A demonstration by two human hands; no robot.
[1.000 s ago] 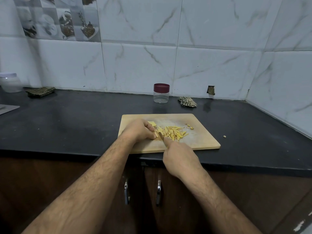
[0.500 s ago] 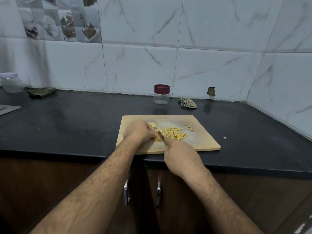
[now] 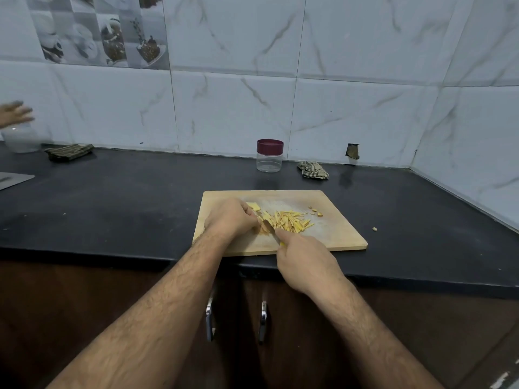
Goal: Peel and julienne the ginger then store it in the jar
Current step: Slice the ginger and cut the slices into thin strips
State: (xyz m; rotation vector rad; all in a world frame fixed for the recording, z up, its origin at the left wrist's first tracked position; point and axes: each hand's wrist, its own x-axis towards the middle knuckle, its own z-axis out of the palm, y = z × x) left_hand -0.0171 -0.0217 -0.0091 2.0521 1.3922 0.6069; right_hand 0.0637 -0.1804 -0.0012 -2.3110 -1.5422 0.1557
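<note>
At the back of the black stone countertop [image 3: 118, 197], against the marbled white tiles, stands a small clear plastic jar with a maroon screw lid [image 3: 269, 155]; lid on, nothing visible inside. Far left edge: a second clear container [image 3: 21, 138], contents not readable, with another person's hand [image 3: 15, 113] blurred just above it, fingers spread.

Centre: light wooden cutting board [image 3: 337, 234] lying flat near the counter's front edge. On it a loose pile of yellow ginger matchsticks [image 3: 290, 221], just right of both hands. One flat yellow ginger slice [image 3: 253, 206] lies behind the left knuckles.

Left hand [image 3: 230, 219]: fingers curled down, tips pressing the uncut ginger piece [image 3: 262, 226] against the board; the piece is mostly hidden under the fingers. Right hand [image 3: 304, 261]: closed round a small knife with a yellow handle [image 3: 273, 233], forefinger laid along the top; blade against the held ginger, touching the near edge of the pile.

Around: a few small ginger trimmings [image 3: 316, 211] at the board's far right; one stray bit [image 3: 374, 228] on the counter off the board's right edge. Crumpled checked cloth [image 3: 312, 170] right of the jar; folded dark striped cloth [image 3: 68, 151] far left. Two metal cabinet handles [image 3: 236, 321] below the counter, between the forearms.
</note>
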